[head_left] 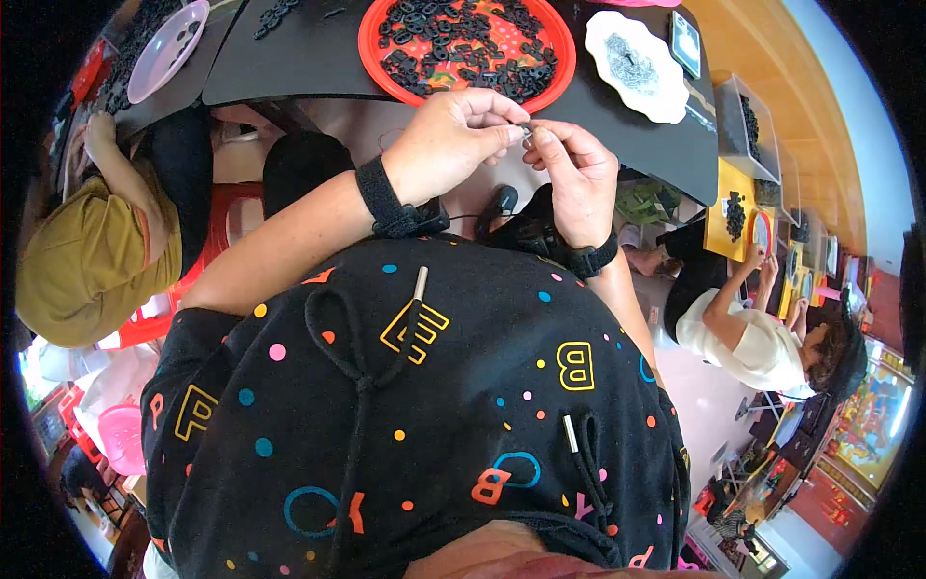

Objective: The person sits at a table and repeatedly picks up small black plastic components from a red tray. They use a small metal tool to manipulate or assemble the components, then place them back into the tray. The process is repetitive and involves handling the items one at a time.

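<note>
Here you are with both hands brought together at the near edge of the black table [646, 150], fingertips meeting on one small piece [526, 133]. Your left hand [444, 140] comes in on a forearm slanting from the near left, wrist strap [378, 201] around it, fingers curled and thumb pinching in from the left. Your right hand [584, 183] rises more steeply from the near right, banded by its own strap [592, 258], thumb and bent fingers closing on the piece from the right. It's dark with a pale glint, too small to read its shape.

Now the edges: the round tray's red rim [567, 60] sits just beyond your hands, black links [434, 34] scattered inside, and your left knuckles overlap its near side in view. Plain black tabletop gives you room left of the tray. Over to the right, the scalloped white plate [670, 104] bounds the space, a phone-like device [686, 43] beside it, then a clear bin [730, 121] by the table's right edge.
</note>
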The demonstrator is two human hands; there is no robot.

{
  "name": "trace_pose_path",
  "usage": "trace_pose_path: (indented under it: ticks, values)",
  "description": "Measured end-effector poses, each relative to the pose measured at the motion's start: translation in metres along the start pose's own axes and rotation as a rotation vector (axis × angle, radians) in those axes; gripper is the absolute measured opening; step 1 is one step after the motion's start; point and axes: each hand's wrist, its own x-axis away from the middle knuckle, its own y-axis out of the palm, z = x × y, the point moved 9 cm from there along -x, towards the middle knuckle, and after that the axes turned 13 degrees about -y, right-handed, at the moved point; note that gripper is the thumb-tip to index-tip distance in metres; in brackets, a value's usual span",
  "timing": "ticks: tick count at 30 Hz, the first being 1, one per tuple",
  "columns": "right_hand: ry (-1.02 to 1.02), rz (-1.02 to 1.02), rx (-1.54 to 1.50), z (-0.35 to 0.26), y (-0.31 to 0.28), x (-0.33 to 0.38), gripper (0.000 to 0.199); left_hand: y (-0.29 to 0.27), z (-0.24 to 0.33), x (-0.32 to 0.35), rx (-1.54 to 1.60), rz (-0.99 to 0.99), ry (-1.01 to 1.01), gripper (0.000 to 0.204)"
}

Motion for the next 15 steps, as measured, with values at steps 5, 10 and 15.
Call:
trace_pose_path:
  ticks: [5, 10, 15]
  values:
    - [-0.003, -0.075, 0.031, 0.004, 0.002, -0.001, 0.012, 0.005, -0.006, -0.003, -0.039, -0.066, 0.029, 0.023]
    - [0.068, -0.116, -0.005, 0.015, 0.002, 0.001, 0.009, 0.004, -0.005, -0.002, -0.068, -0.065, 0.021, 0.027]
    - [0.118, -0.111, -0.05, 0.021, 0.002, 0.002, 0.008, -0.002, -0.005, -0.005, -0.108, -0.015, 0.027, 0.028]
